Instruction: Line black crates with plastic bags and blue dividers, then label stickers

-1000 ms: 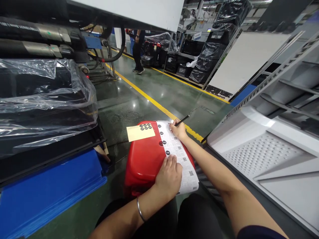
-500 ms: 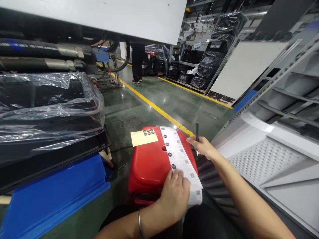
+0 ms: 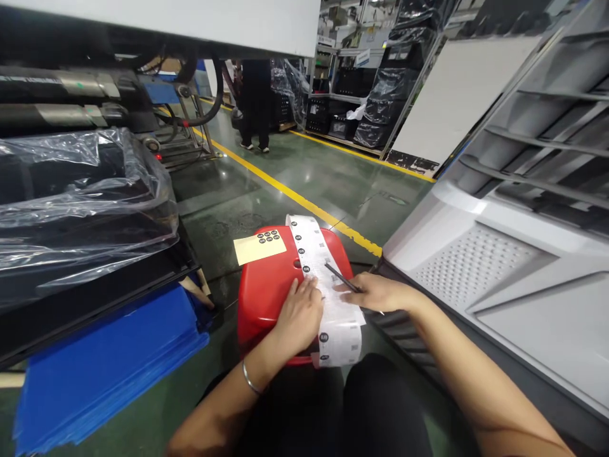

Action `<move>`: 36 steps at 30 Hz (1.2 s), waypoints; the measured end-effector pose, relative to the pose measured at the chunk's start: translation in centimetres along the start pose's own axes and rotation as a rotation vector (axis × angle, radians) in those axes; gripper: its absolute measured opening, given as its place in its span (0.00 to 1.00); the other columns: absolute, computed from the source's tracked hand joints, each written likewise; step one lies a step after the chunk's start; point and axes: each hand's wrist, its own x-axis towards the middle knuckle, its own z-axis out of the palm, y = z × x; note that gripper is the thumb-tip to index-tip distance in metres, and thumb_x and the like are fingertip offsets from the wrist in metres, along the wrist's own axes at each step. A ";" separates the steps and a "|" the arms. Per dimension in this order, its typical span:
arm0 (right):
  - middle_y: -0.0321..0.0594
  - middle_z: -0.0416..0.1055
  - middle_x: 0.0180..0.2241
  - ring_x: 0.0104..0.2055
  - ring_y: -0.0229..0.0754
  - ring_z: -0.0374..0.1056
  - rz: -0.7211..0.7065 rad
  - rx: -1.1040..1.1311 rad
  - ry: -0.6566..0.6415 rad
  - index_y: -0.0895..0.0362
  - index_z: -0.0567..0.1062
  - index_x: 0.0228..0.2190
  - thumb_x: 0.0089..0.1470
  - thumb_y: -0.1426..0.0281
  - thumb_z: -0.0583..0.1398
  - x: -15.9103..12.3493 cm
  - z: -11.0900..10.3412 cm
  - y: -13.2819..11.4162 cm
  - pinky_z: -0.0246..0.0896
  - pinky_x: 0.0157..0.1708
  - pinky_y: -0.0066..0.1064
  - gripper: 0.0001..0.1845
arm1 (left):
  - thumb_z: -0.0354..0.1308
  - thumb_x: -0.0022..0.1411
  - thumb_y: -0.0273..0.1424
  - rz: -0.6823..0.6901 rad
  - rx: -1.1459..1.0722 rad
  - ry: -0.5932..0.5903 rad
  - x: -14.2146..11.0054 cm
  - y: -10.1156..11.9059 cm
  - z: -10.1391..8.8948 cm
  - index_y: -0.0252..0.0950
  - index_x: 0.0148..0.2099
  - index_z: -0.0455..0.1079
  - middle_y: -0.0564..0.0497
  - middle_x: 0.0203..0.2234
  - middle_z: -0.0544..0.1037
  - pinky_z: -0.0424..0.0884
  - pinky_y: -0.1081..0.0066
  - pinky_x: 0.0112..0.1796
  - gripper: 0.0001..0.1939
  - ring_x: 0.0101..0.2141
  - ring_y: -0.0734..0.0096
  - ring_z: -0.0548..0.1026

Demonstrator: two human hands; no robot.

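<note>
A long white strip of printed labels (image 3: 311, 244), with black round marks down one side, lies over a red plastic stool (image 3: 261, 285). It curls at its far end and hangs over the near edge. My left hand (image 3: 297, 317) rests on the strip's left side, fingers bent and close together at the paper; its fingertips are partly hidden. In my right hand (image 3: 380, 292) is a dark pen (image 3: 343, 278), lying slanted across the fingers. Those fingertips touch the strip's right side. A yellow paper (image 3: 247, 249) with several black round stickers (image 3: 269, 237) sits on the stool's far left corner.
Plastic-wrapped black goods (image 3: 85, 197) and blue sheets (image 3: 114, 362) stand at left, beneath a white overhanging panel (image 3: 190, 22). A large grey-white moulded housing (image 3: 476, 254) borders the right. Beyond a yellow floor line (image 3: 280, 187), a person (image 3: 255, 101) stands near shelves.
My right hand has moved left onto the strip, and its pen has tipped from upright to slanted. My left hand has moved up along the strip. The strip's near end now curls over the stool edge.
</note>
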 end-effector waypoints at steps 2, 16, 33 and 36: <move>0.36 0.69 0.19 0.21 0.35 0.62 -0.003 0.207 0.108 0.59 0.73 0.21 0.46 0.50 0.61 0.8 0.1 0.4 0.56 0.21 0.26 0.23 | 0.44 0.67 0.27 0.012 0.030 -0.042 -0.3 0.4 -0.1 0.27 0.51 0.66 0.37 0.54 0.71 0.62 0.54 0.56 0.15 0.56 0.58 0.67; 0.27 0.59 0.10 0.12 0.33 0.55 -0.074 0.588 0.846 0.54 0.57 0.17 0.41 0.62 0.63 7.6 4.7 2.4 0.49 0.15 0.26 0.19 | 0.48 0.64 0.25 0.099 0.002 -0.068 -0.7 0.8 -0.1 0.32 0.38 0.66 0.42 0.42 0.75 0.69 0.60 0.40 0.06 0.41 0.61 0.73; 0.30 0.56 0.14 0.19 0.35 0.56 0.010 0.255 0.859 0.53 0.56 0.17 0.46 0.63 0.59 8.4 5.1 2.9 0.52 0.21 0.28 0.18 | 0.46 0.65 0.24 0.099 0.026 0.002 -0.5 0.3 1.8 0.29 0.41 0.68 0.36 0.53 0.71 0.64 0.54 0.56 0.09 0.57 0.53 0.66; 0.30 0.56 0.14 0.18 0.34 0.56 0.017 0.251 0.863 0.53 0.56 0.16 0.45 0.63 0.59 8.3 5.2 2.9 0.52 0.20 0.28 0.17 | 0.47 0.65 0.24 0.101 0.024 0.017 -0.5 0.3 2.0 0.29 0.41 0.68 0.36 0.53 0.72 0.65 0.55 0.56 0.09 0.57 0.53 0.66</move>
